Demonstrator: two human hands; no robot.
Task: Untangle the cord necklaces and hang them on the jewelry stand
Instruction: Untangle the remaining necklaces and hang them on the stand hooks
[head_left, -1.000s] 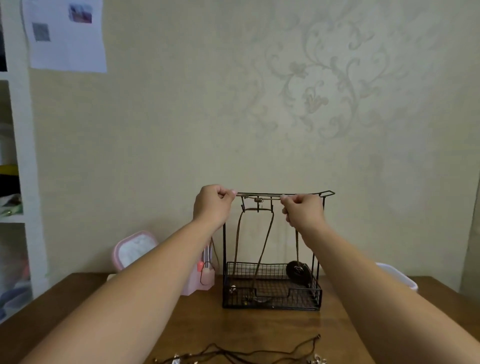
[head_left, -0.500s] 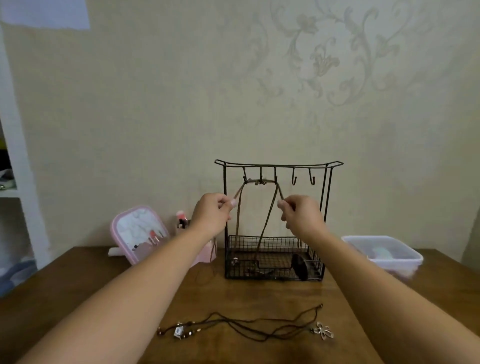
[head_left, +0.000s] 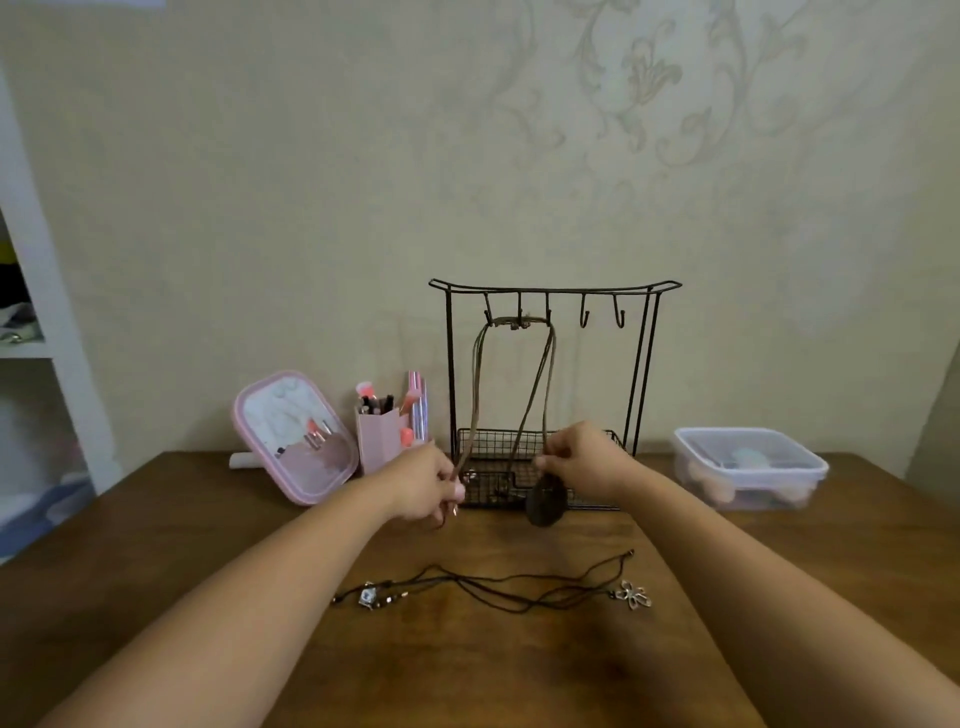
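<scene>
Hanging from the jewelry stand (head_left: 555, 287) at the table's (head_left: 171, 530) far edge, brown cord necklaces (head_left: 537, 384) drape low — left hand (head_left: 423, 480) and right hand (head_left: 579, 457) each pinch a strand, likely separating them; black cord necklaces (head_left: 498, 584) lie tangled nearer.

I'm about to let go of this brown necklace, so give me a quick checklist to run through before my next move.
1. Brown cord necklace caught on the stand's hooks: ok.
2. Dark pendant hanging free: not ok, it sits low in front of the basket by the right hand.
3. Left hand clear of the cord: not ok, it pinches the strands.
4. Free hooks on the jewelry stand: ok, two.
5. Dark cord necklaces on the table untangled: not ok.
6. Clasp closed: cannot tell.
</scene>
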